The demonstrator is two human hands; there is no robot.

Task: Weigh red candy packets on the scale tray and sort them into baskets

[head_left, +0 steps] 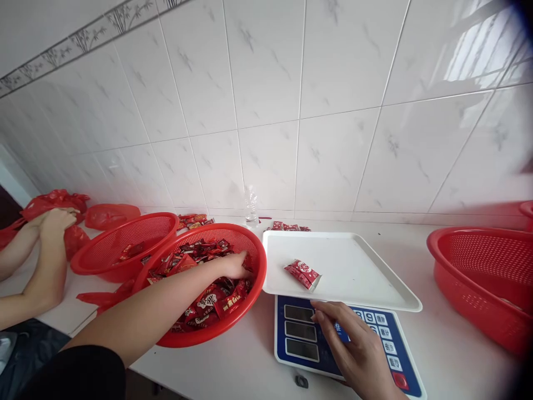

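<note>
My left hand (236,265) reaches into a red plastic basket (260,266) of wrapped candies (208,300). Its fingers dip down by the basket's right inner side and are mostly hidden, so their grip does not show. My right hand (353,339) hovers over the blue key panel of a digital scale (287,355), near its display windows. The thumb and forefinger are slightly apart, with nothing visible between them. A single red candy packet (303,274) lies on the scale's white tray (350,261).
At left, a second red basket (125,244) holds a few packets, and another person's hands (56,219) are at red plastic bags (58,200). A clear bottle (251,206) and loose packets (287,226) stand by the tiled wall. Another red basket (478,278) is at right; a small dark object (301,381) lies below the scale.
</note>
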